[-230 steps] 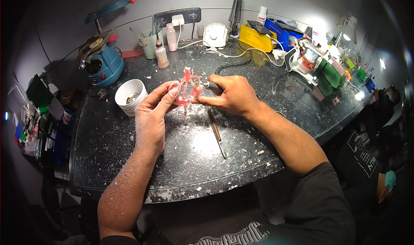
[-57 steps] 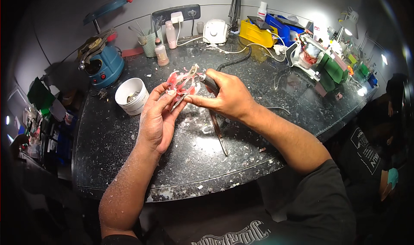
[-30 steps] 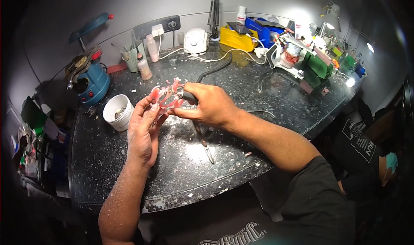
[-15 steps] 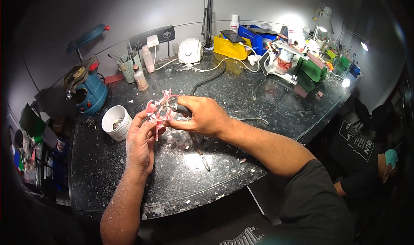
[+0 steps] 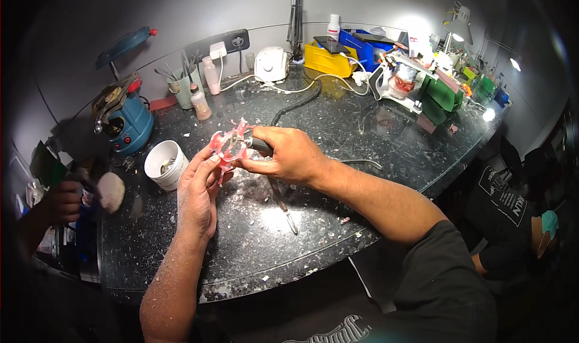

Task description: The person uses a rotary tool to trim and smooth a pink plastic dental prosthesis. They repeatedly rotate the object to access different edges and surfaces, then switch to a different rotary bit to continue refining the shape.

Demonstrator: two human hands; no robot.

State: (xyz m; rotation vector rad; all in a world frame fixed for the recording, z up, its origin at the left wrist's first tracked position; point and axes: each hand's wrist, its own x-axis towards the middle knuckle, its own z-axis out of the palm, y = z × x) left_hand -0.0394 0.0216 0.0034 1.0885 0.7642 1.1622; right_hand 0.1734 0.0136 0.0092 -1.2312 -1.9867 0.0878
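My left hand (image 5: 199, 192) pinches a pink dental piece, an openwork denture-like frame (image 5: 222, 154), by its lower left side. My right hand (image 5: 288, 154) is wrapped round a dark rotary handpiece (image 5: 260, 146), its thumb near the pink piece. A small round disc (image 5: 234, 139) on the handpiece's tip sits within the frame's opening; whether it touches is too small to tell. Beneath my hands, a slim metal-tipped hand tool (image 5: 286, 213) lies on the dusty dark benchtop (image 5: 338, 222). Next to my left hand stands a white tub (image 5: 166, 173).
A blue machine (image 5: 128, 123), a brush cup (image 5: 183, 88) and a pink-liquid bottle (image 5: 200, 103) stand behind. Farther back are a white control box (image 5: 271, 64) and a yellow bin (image 5: 329, 59). Another person's hand (image 5: 60, 201) is near a pale rounded thing (image 5: 111, 192) at the left edge.
Another person's hand and a pale rounded thing have come in at the left. The pink piece is turned slightly, showing more of the disc. The view has shifted a little.
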